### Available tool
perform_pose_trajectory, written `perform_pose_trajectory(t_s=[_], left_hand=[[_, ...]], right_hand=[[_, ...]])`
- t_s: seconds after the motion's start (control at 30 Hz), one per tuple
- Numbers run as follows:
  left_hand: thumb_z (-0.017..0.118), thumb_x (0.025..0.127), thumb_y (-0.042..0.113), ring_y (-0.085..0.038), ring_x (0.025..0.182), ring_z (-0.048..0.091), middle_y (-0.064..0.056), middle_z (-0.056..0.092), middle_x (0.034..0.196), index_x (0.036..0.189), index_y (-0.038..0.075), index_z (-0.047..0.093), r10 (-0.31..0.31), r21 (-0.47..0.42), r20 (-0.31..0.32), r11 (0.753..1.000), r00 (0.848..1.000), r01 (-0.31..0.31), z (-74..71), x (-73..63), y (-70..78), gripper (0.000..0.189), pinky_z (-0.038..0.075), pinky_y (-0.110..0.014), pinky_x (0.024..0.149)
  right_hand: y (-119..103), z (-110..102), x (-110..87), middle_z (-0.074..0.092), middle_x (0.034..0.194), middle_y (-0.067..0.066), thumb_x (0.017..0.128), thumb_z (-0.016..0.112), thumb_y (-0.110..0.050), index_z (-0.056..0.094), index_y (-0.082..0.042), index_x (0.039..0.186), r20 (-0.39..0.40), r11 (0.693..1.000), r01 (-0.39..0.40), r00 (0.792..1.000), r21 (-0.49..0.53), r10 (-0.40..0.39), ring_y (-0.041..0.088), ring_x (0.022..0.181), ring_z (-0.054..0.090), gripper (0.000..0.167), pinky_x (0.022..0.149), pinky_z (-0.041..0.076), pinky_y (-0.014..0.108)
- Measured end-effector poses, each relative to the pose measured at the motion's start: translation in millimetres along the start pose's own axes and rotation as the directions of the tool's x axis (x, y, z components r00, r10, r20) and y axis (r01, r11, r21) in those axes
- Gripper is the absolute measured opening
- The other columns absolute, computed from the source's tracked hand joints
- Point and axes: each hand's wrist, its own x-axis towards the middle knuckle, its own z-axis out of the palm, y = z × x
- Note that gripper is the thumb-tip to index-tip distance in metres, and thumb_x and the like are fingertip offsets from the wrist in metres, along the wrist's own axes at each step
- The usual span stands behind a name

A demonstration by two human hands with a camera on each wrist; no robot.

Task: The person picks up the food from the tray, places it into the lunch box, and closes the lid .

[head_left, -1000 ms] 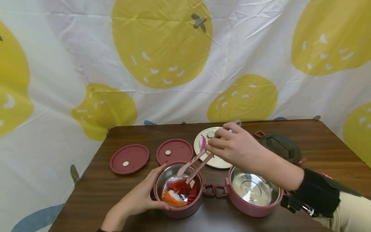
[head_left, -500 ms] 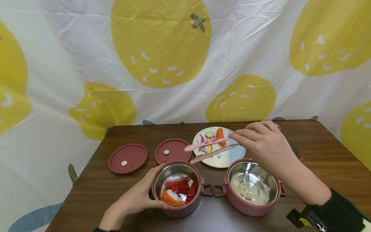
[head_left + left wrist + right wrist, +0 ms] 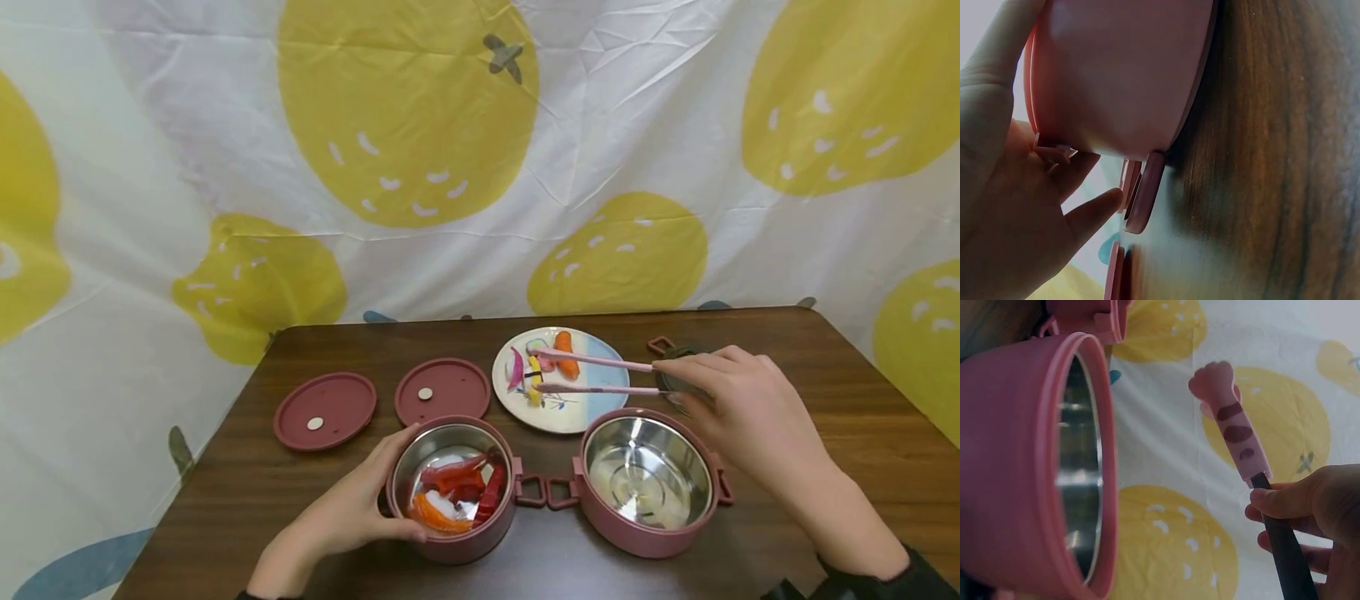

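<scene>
My left hand (image 3: 341, 517) holds the left pink pot (image 3: 468, 550) by its side, thumb at the near rim and fingers around the far side. Inside the pot lie red pieces (image 3: 453, 477) and an orange-and-white piece (image 3: 438, 518). In the right wrist view, my right hand (image 3: 1310, 512) pinches a pair of tongs (image 3: 1241, 437) with pink paw-shaped tips, its fingers on the dark metal arms. From the head, the tongs' two spread tips overlap a white and blue plate (image 3: 603, 408), with nothing gripped between them. Small toy foods, including an orange one (image 3: 566, 354), lie on that plate.
A second pink pot (image 3: 637, 542), with a bare steel inside, stands to the right, its handle beside the left pot's handle. Two dark red lids (image 3: 326, 396) lie at the back left. Behind my right hand sits a dark lid-like thing (image 3: 678, 354), partly hidden.
My right hand has moved right, lifting the tongs out of the left pot and bringing their tips over the plate. The red pieces lie in the pot. My left hand keeps its hold.
</scene>
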Motion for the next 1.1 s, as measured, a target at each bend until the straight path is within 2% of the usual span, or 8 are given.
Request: perform_pose_trajectory(t_s=[0.17,0.3,0.4,0.57,0.73,0.93,1.1], left_hand=[[0.084,0.068,0.058,-0.027,0.138,0.044,-0.006,0.038,0.155,0.159,0.022,0.020,-0.005,0.012,0.001,1.000,1.000,0.005,-0.7,-0.5,0.9,0.117,0.044,-0.057,0.106],[0.083,0.067,0.060,-0.029,0.138,0.044,-0.007,0.038,0.156,0.159,0.021,0.020,-0.012,0.036,0.004,0.999,1.000,0.012,-3.3,-1.4,2.1,0.118,0.044,-0.058,0.106],[0.083,0.067,0.062,-0.031,0.139,0.044,-0.008,0.037,0.157,0.159,0.021,0.020,-0.020,0.046,0.008,0.999,1.000,0.019,-4.8,-1.2,3.7,0.119,0.043,-0.059,0.106],[0.083,0.068,0.060,-0.034,0.141,0.040,-0.011,0.034,0.159,0.160,0.023,0.019,-0.031,0.034,0.018,0.999,0.999,0.030,-3.4,-0.1,5.4,0.118,0.041,-0.061,0.108],[0.084,0.070,0.056,-0.035,0.144,0.038,-0.011,0.031,0.161,0.160,0.030,0.016,-0.046,0.018,0.026,0.999,0.999,0.045,-1.8,0.5,5.6,0.116,0.039,-0.062,0.110],[0.085,0.069,0.055,-0.035,0.146,0.035,-0.013,0.028,0.163,0.161,0.027,0.015,-0.045,0.028,0.023,0.999,0.999,0.045,-2.4,0.5,5.0,0.119,0.037,-0.062,0.112],[0.084,0.070,0.054,-0.036,0.148,0.031,-0.013,0.026,0.164,0.161,0.026,0.014,-0.055,0.043,0.022,0.998,0.998,0.054,-4.0,0.7,5.4,0.118,0.035,-0.062,0.114]], right_hand=[[9.9,1.8,-16.2,0.078,0.096,0.001,0.071,0.083,-0.008,0.077,-0.019,0.110,0.065,0.997,-0.075,0.995,0.012,0.074,0.021,0.083,0.066,0.040,0.069,0.049,0.045],[16.1,5.0,-27.7,0.078,0.094,0.000,0.073,0.083,-0.013,0.078,-0.020,0.107,0.121,0.990,-0.140,0.983,0.016,0.137,0.019,0.079,0.065,0.035,0.062,0.048,0.038],[19.8,6.7,-34.8,0.078,0.095,0.002,0.076,0.083,-0.017,0.078,-0.020,0.108,0.181,0.978,-0.210,0.962,0.020,0.203,0.023,0.081,0.067,0.032,0.060,0.049,0.039],[25.0,7.1,-43.2,0.077,0.098,0.005,0.079,0.081,-0.021,0.078,-0.022,0.110,0.277,0.951,-0.307,0.916,0.022,0.290,0.030,0.090,0.069,0.031,0.066,0.053,0.051],[27.9,8.7,-50.7,0.077,0.098,0.008,0.079,0.081,-0.022,0.078,-0.021,0.111,0.294,0.941,-0.336,0.903,0.027,0.314,0.030,0.088,0.069,0.032,0.065,0.052,0.050],[28.9,10.6,-55.7,0.076,0.103,0.012,0.080,0.081,-0.022,0.077,-0.019,0.113,0.307,0.932,-0.362,0.891,0.034,0.335,0.033,0.090,0.069,0.034,0.066,0.052,0.051],[29.5,11.5,-57.4,0.076,0.103,0.010,0.080,0.080,-0.022,0.077,-0.021,0.113,0.312,0.926,-0.376,0.885,0.043,0.345,0.032,0.090,0.068,0.033,0.067,0.052,0.051]])
